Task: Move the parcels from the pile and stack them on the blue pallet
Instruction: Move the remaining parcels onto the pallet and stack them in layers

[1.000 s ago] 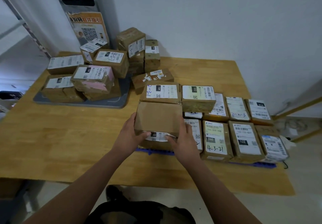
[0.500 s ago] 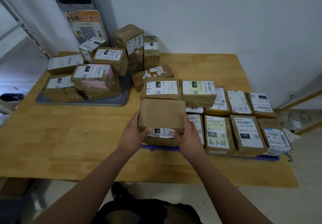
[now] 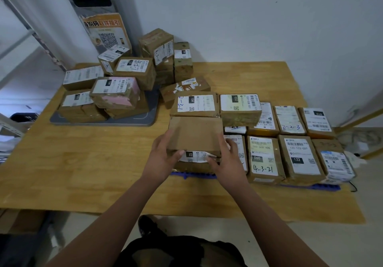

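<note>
Parcel in hand: A plain brown parcel (image 3: 195, 135) sits between the 2 hands, on or just above a labelled parcel marked 122 (image 3: 194, 160) at the near-left corner of the blue pallet (image 3: 328, 187).
Left hand: The left hand (image 3: 163, 158) holds the parcel's left side, fingers curled along it and thumb on the near edge.
Right hand: The right hand (image 3: 230, 161) mirrors it on the right side, thumb tucked at the near lower edge.
Arms: Both forearms reach forward and converge on the parcel, wrists low.
Beyond the fingertips: 2 second-layer parcels, marked 15H (image 3: 195, 103) and 032 (image 3: 240, 108), lie touching the held one's far edge.
Right of the right fingers: A full bottom layer of labelled parcels covers the pallet.
Far left of the left fingers: The pile (image 3: 116, 92) on its grey tray (image 3: 103, 123) appears to hold about 10 parcels.
Progress: Roughly half done, by appearance; the second layer has only begun.
</note>
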`<action>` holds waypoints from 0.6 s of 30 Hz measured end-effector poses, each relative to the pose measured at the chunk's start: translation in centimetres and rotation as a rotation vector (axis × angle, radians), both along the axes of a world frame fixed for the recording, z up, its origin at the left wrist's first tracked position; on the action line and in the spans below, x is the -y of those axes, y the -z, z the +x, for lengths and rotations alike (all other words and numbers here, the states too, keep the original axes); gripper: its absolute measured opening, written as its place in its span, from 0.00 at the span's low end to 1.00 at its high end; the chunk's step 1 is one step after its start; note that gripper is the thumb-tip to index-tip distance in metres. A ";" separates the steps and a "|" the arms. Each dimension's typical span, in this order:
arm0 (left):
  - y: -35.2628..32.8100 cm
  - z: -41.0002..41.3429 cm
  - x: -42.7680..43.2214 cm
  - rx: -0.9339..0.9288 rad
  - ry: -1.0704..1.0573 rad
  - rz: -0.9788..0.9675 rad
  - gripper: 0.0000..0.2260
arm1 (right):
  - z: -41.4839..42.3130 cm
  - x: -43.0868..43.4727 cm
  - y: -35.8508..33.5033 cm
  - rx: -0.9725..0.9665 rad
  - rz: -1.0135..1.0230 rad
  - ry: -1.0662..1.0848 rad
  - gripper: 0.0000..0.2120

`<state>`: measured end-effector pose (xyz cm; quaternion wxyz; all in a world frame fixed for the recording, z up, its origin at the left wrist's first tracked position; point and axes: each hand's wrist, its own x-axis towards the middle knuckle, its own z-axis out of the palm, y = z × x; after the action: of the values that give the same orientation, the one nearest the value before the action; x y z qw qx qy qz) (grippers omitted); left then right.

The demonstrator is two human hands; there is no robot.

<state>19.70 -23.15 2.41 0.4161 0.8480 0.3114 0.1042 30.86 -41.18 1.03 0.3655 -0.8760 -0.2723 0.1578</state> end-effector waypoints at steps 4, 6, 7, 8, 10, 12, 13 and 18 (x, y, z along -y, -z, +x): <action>-0.1 -0.1 0.0 -0.045 0.054 0.071 0.25 | 0.0 -0.1 -0.2 -0.005 -0.010 -0.037 0.28; -0.3 0.1 0.0 -0.037 0.045 0.055 0.25 | 0.0 -0.2 -0.4 -0.012 -0.008 -0.038 0.27; -0.4 0.2 0.0 -0.033 0.041 0.053 0.25 | 0.0 -0.3 -0.4 -0.021 -0.009 -0.040 0.28; -0.6 0.2 -0.1 -0.031 0.034 0.055 0.26 | 0.1 -0.2 -0.5 -0.035 -0.008 -0.041 0.29; -1.0 0.1 -0.4 -0.037 0.014 0.080 0.28 | 0.2 0.0 -0.5 -0.058 -0.013 -0.034 0.32; -1.3 -0.1 -0.7 -0.065 0.013 0.098 0.29 | 0.3 0.1 -0.3 -0.078 -0.026 -0.021 0.34; -1.4 -0.2 -0.7 -0.069 0.024 0.097 0.30 | 0.2 0.1 -0.3 -0.089 -0.021 -0.017 0.35; -1.3 -0.1 -0.6 -0.040 0.031 0.045 0.26 | -0.2 -0.4 -0.2 -0.112 0.016 -0.014 0.35</action>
<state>19.63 -22.55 3.75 0.3920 0.8638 0.3042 0.0877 30.66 -40.83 1.22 0.3862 -0.8608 -0.2588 0.2072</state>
